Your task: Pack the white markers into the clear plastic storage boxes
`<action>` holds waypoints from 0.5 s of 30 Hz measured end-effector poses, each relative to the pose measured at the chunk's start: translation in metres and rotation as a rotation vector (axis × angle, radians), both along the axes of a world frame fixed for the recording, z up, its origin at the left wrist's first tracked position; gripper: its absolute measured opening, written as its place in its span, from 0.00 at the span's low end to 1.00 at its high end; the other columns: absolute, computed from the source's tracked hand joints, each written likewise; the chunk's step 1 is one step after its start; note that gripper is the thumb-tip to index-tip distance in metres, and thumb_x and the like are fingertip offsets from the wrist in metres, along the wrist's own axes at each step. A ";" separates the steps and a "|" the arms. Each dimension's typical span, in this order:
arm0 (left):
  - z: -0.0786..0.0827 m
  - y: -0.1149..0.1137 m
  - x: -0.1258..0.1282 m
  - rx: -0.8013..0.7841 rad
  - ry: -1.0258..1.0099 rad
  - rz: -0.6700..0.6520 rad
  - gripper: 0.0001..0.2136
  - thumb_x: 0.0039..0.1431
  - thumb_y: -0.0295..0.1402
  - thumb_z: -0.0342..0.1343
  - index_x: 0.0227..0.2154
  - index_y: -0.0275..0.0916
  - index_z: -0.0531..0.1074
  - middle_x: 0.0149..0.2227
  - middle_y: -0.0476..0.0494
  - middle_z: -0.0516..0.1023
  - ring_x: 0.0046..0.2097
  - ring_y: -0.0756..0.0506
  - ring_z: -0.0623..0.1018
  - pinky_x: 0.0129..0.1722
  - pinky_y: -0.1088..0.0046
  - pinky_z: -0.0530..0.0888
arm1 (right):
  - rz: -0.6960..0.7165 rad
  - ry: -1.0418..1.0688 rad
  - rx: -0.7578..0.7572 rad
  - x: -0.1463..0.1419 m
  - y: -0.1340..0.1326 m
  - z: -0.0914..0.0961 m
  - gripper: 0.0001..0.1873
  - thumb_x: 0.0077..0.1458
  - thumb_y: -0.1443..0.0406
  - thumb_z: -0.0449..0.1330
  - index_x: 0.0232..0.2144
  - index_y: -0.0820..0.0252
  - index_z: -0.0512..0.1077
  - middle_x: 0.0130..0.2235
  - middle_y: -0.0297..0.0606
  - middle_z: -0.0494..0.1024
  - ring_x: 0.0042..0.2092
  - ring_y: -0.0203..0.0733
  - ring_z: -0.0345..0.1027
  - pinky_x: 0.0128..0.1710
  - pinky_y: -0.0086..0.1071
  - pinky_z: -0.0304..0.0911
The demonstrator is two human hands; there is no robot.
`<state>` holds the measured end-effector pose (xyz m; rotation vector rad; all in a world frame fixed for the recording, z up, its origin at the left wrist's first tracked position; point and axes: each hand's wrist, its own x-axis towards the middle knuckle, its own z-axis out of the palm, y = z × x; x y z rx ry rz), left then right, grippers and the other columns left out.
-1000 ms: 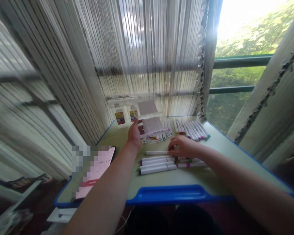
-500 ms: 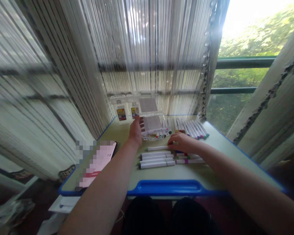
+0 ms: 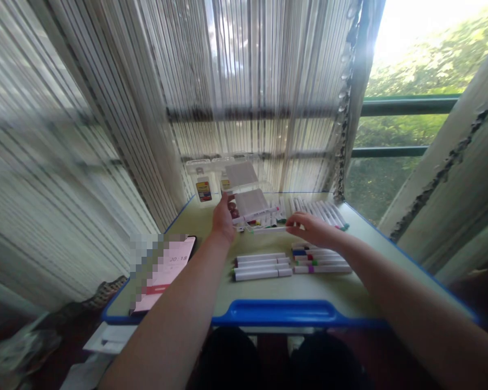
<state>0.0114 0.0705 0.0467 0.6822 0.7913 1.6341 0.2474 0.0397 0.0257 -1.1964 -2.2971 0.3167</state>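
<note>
My left hand rests against the left side of a clear plastic marker case with an open lid, its fingers curled round the case's edge. My right hand pinches a white marker held level just in front of the case. Below it, three white markers lie side by side on the table. A second small group of markers with coloured caps lies beside them under my right forearm. Further back on the right, a row of markers lies fanned out.
The table is pale green with a blue rim and a blue tray lip at the front. A phone with a pink screen lies at the left. Two small carded packs lean against the curtain behind the case.
My right hand has lifted one white marker off the table and carried it up toward the case. My left hand has stayed at the case. The view has shifted slightly.
</note>
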 end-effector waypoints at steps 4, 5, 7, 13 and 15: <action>-0.001 0.002 -0.001 0.004 0.015 0.044 0.19 0.48 0.50 0.59 0.28 0.36 0.69 0.15 0.60 0.53 0.14 0.58 0.53 0.15 0.81 0.51 | -0.129 0.205 -0.136 0.011 0.010 -0.003 0.11 0.54 0.59 0.51 0.29 0.59 0.68 0.26 0.35 0.71 0.28 0.36 0.63 0.28 0.30 0.58; -0.001 0.002 -0.001 0.007 0.016 0.055 0.20 0.47 0.51 0.59 0.28 0.36 0.69 0.15 0.60 0.53 0.14 0.58 0.53 0.15 0.81 0.51 | -0.166 0.285 -0.169 0.014 0.013 -0.004 0.11 0.53 0.58 0.51 0.27 0.59 0.67 0.24 0.33 0.70 0.26 0.35 0.61 0.26 0.28 0.57; 0.000 0.001 0.000 0.018 0.013 0.067 0.21 0.46 0.52 0.59 0.28 0.36 0.69 0.15 0.60 0.53 0.14 0.58 0.53 0.15 0.80 0.50 | -0.251 0.470 -0.207 0.016 0.016 -0.004 0.11 0.50 0.57 0.52 0.25 0.58 0.65 0.20 0.30 0.65 0.22 0.32 0.56 0.21 0.27 0.52; 0.000 -0.003 0.003 0.022 0.049 0.022 0.21 0.45 0.51 0.60 0.24 0.34 0.68 0.15 0.59 0.53 0.15 0.58 0.53 0.15 0.80 0.49 | -0.343 0.937 -0.233 0.016 0.016 0.005 0.09 0.44 0.58 0.54 0.27 0.56 0.61 0.19 0.25 0.59 0.19 0.30 0.51 0.16 0.25 0.47; -0.001 -0.003 0.005 0.004 0.081 -0.006 0.21 0.46 0.51 0.59 0.22 0.34 0.67 0.15 0.59 0.54 0.15 0.58 0.54 0.15 0.80 0.50 | -0.400 0.987 -0.190 0.016 0.017 0.004 0.08 0.46 0.58 0.53 0.29 0.55 0.61 0.20 0.25 0.59 0.19 0.31 0.51 0.17 0.25 0.48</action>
